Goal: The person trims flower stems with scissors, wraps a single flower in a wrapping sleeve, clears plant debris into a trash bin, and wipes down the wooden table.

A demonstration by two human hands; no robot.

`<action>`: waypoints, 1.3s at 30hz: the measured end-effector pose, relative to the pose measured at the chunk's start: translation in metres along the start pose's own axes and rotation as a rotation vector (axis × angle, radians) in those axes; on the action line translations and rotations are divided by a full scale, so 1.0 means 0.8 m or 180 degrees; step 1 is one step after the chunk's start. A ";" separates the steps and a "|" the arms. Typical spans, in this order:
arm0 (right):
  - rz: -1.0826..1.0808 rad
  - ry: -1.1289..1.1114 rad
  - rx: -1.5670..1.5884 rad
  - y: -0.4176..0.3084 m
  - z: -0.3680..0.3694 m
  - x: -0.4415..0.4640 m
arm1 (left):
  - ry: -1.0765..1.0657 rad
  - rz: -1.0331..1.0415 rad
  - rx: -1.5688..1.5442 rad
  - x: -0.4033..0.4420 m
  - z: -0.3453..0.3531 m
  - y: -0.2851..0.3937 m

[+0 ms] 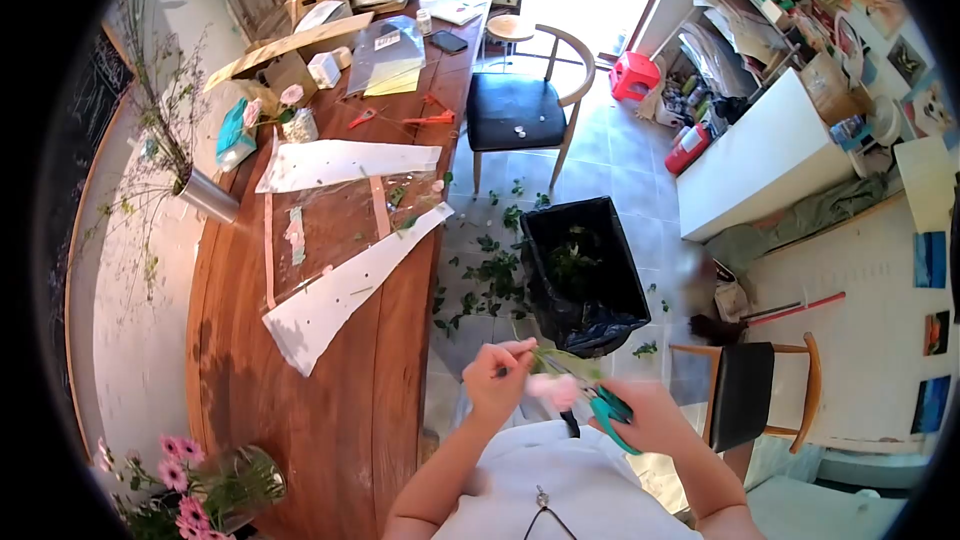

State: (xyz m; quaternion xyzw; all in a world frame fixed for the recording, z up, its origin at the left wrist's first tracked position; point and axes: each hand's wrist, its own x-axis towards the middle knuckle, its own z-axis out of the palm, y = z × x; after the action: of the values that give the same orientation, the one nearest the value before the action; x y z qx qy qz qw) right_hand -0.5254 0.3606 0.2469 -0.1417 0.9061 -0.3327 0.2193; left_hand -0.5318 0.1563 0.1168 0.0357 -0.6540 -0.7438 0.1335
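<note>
Left hand (495, 382): And here it is, fingers pinched together on a thin green stem (541, 352), just beside the left side of the white top (545, 470).
Right hand (650, 418): Clamped round the teal-handled scissors (613, 407), blades pointing towards the left hand; whether they touch the stem, I can't tell.
Pink flower: A soft, blurred pale pink bloom (553, 391) sits between the two hands, in front of the person's body, just beside the scissors.
Bin: Right beyond the hands, a black rectangular bin lined with a black plastic bag (597, 326), green leaves (575, 258) down inside.
Floor: Look at the grey tiles (590, 175), loose green leaves (497, 275) scattered thickly on the bin's left side!
Counter: Over on the left runs the long brown wooden counter (340, 420), carrying two white perforated strips (340, 285), orange-handled tools (432, 119), a dark phone (449, 41) and a silver metal vase (208, 198) of thin branches, tilted in this view. Deeper pink daisy-like flowers (181, 462) fill the near corner.
Chairs: One black-seated wooden chair (515, 110) stands beside the counter, another (742, 395) to the right of the person.
</note>
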 end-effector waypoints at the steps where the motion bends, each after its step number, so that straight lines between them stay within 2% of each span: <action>1: 0.0118 0.0015 -0.0062 0.000 -0.005 -0.012 | -0.0183 0.0036 0.0305 -0.001 0.003 0.000; 2: 0.0222 0.0014 -0.0134 0.003 -0.010 -0.021 | -0.0335 0.0165 0.0488 -0.004 0.003 -0.004; 5: 0.0666 0.0633 0.0951 0.039 -0.028 -0.024 | -0.0098 -0.0070 -0.0133 0.002 -0.002 -0.020; 6: 0.0446 0.0816 0.1434 0.043 -0.032 -0.011 | 0.0074 0.0033 -0.0267 0.010 -0.010 -0.013; 8: -0.0037 0.1149 0.2430 0.052 -0.038 0.037 | 0.0336 0.0103 0.0158 0.025 -0.043 0.009; 9: -0.0649 0.1259 0.2350 0.052 -0.035 0.078 | 0.0475 0.0131 0.0385 0.034 -0.063 0.015; 11: -0.0061 0.0727 0.2479 0.047 -0.038 0.142 | 0.1480 -0.0034 -0.0171 0.052 -0.106 0.012; 14: -0.0663 -0.1013 0.3069 0.044 -0.009 0.223 | 0.2745 0.0116 -0.0838 0.087 -0.170 0.042; 15: -0.0582 -0.1256 0.2817 0.031 -0.001 0.235 | 0.2910 0.0179 -0.0886 0.096 -0.180 0.046; 17: -0.0457 -0.2500 0.1856 0.029 0.001 0.277 | 0.3169 0.0296 -0.1008 0.123 -0.195 0.050; 18: -0.0452 -0.2651 0.1543 0.035 0.008 0.294 | 0.3270 0.0279 -0.1049 0.139 -0.192 0.050; 20: -0.0228 -0.2821 0.0988 0.040 0.011 0.330 | 0.3341 0.0238 -0.1104 0.179 -0.181 0.041; 23: 0.0061 -0.2793 0.1447 0.058 -0.004 0.375 | 0.3263 -0.0010 -0.1068 0.226 -0.158 0.018; 24: -0.0076 -0.2538 0.1502 0.059 -0.013 0.387 | 0.3232 -0.0159 -0.1012 0.239 -0.149 0.009; 27: 0.1075 -0.2715 0.1378 0.058 -0.064 0.425 | 0.3174 -0.0638 -0.1053 0.272 -0.127 -0.026; 29: 0.1128 -0.2612 0.1263 0.087 -0.080 0.446 | 0.3152 -0.0888 -0.1105 0.288 -0.121 -0.047; 31: 0.1209 -0.3101 0.1146 0.102 -0.103 0.477 | 0.3275 -0.0895 -0.1053 0.306 -0.123 -0.050; 34: 0.0155 -0.3432 0.1244 0.105 -0.089 0.507 | 0.3444 -0.0847 -0.1001 0.326 -0.126 -0.052; 37: 0.0342 -0.3601 0.1361 0.077 -0.056 0.534 | 0.3408 -0.0788 -0.1077 0.346 -0.125 -0.053; 38: -0.0046 -0.3387 0.1369 0.090 -0.036 0.538 | 0.3373 -0.0824 -0.1107 0.351 -0.120 -0.054; 39: 0.0207 -0.3327 0.1547 0.082 -0.036 0.541 | 0.3337 -0.0865 -0.1133 0.355 -0.113 -0.055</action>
State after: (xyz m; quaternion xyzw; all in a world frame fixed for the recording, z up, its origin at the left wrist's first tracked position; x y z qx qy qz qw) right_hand -0.9203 0.2502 0.0918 -0.2049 0.5789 -0.4103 0.6742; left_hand -0.7913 0.0043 0.0953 0.4607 -0.3544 -0.7359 0.3473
